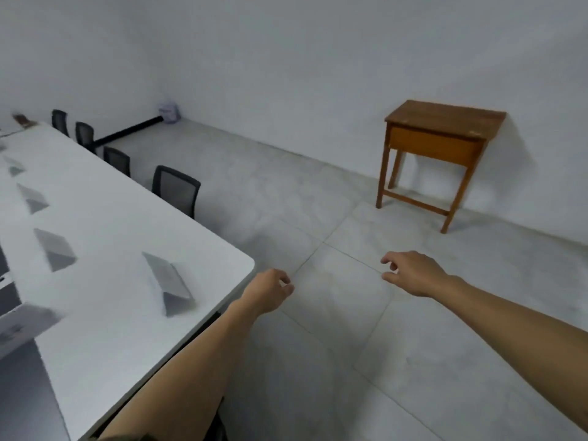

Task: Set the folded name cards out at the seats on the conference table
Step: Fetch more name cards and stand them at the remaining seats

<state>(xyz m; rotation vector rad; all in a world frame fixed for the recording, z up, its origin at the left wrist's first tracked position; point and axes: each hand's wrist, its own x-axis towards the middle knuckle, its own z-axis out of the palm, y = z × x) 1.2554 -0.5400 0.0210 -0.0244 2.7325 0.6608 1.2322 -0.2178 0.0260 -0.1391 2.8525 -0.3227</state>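
A long white conference table (105,218) fills the left of the view. Several folded grey name cards stand on it in a row: the nearest (168,283) by the table's rounded corner, another (55,249) further left, one more (31,198) behind that, and smaller ones beyond. My left hand (270,291) hovers just past the table corner over the floor, fingers loosely curled, holding nothing. My right hand (410,273) is stretched out over the floor to the right, fingers relaxed and empty. Neither hand touches a card.
Several black mesh chairs (175,189) line the far side of the table. A small brown wooden desk (439,138) stands against the right wall. A pale bag (168,113) sits in the far corner. A white box (22,326) juts in at the left edge. Grey tiled floor lies ahead.
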